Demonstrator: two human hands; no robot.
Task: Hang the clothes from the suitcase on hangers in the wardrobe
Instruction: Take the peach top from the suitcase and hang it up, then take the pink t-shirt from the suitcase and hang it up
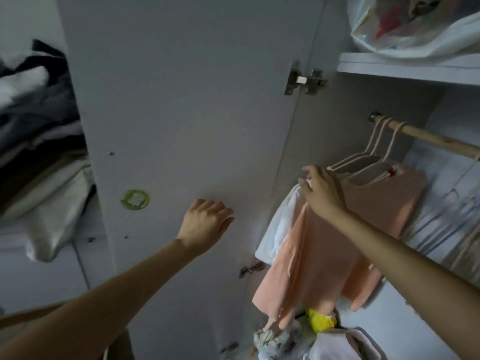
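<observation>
A wooden rail (436,138) crosses the open wardrobe at the upper right. Three pale hangers (374,154) hook over its left end. Peach garments (337,245) and a white garment (279,229) hang from them. My right hand (323,190) rests on the shoulder of the hanging clothes, fingers spread and lightly bent at the white garment's edge. My left hand (207,222) hovers loosely curled in front of the open wardrobe door (181,113) and holds nothing. The suitcase is out of view.
A shelf (407,68) above the rail carries a plastic bag (415,24) of coloured items. Bundled clothes and a yellow item (320,320) lie on the wardrobe floor. Folded dark and pale fabrics (39,126) are piled at the left. A green sticker (135,200) marks the door.
</observation>
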